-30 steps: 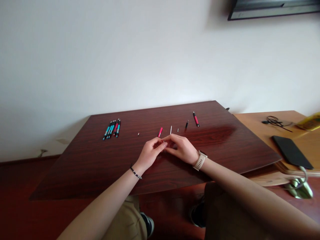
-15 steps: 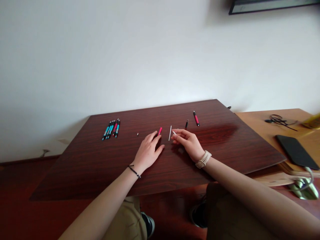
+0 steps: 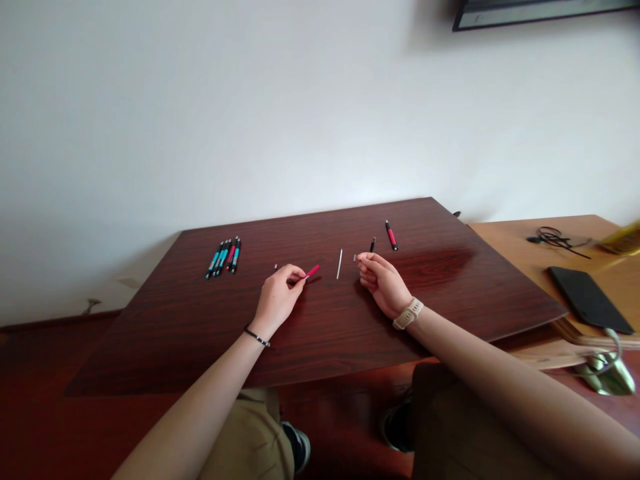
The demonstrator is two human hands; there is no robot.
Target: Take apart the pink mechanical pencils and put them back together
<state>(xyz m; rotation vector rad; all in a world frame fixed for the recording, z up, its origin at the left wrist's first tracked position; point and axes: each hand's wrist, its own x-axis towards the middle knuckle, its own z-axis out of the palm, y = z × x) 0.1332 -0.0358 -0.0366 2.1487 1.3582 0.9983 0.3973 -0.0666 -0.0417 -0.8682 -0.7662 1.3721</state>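
Head view: the left hand [image 3: 277,299] rests on the dark wooden counter [image 3: 200,320] with its fingers curled round the near end of a red pen barrel [image 3: 313,271]. The barrel sticks out from the fingertips toward the right and slightly far, its long axis slanting across the counter. The right hand [image 3: 383,283] lies to the right, well apart from the left, its fingers pinched together at a small dark piece [image 3: 356,257] by its fingertips; whether it actually grips that piece is too small to tell.

Between the two hands, touching neither, lies a thin white refill [image 3: 339,263], its long axis running near to far with a slight tilt. It is nearer the free tip of the barrel than the right hand's fingertips, and roughly level with both.

Just beyond the right hand sits a short black pen part [image 3: 373,245], and farther right a red and black pen [image 3: 391,235]. Far left on the counter lies a bundle of teal and red pens [image 3: 224,257], with a tiny dark bit [image 3: 275,267] just left of the left hand.
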